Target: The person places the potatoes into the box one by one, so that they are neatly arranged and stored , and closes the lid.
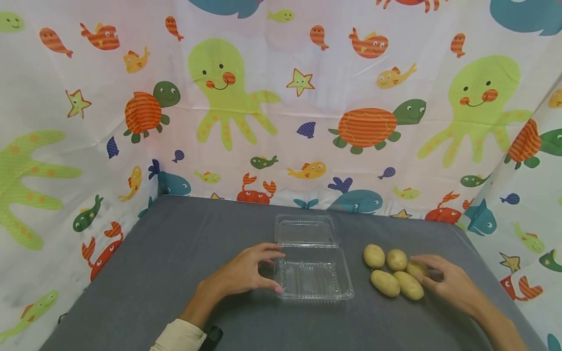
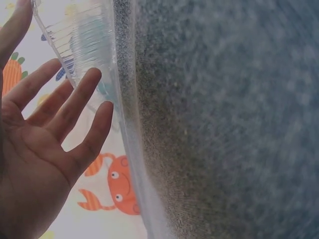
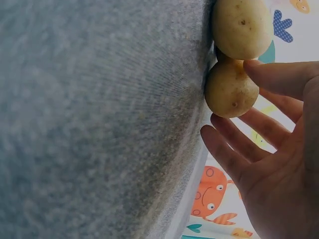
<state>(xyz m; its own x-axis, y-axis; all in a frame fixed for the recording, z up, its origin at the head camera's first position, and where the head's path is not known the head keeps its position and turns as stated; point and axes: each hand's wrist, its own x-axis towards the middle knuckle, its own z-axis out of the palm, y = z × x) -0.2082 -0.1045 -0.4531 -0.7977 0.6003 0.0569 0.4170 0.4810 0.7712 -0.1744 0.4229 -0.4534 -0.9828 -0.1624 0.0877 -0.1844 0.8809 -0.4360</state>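
A clear plastic clamshell container (image 1: pixel 347 292) stands with its lid (image 1: pixel 305 231) laid back, and nothing shows inside. At its left side is my left hand (image 1: pixel 246 273), fingers spread; the thumb touches the near-left rim, also seen in the left wrist view beside the clear wall (image 2: pixel 89 42). To the right, several potatoes lie in a tight cluster. My right hand (image 1: pixel 452 282) holds the rightmost potato (image 1: pixel 416 269) between thumb and fingers. In the right wrist view the thumb presses this potato (image 3: pixel 232 94), which sits against another potato (image 3: pixel 242 30).
A dark grey cloth (image 1: pixel 184 253) covers the table. Behind and along both sides hangs a white curtain (image 1: pixel 281 117) printed with sea animals. The other potatoes (image 1: pixel 385 282) lie left of my right hand, a short gap from the container.
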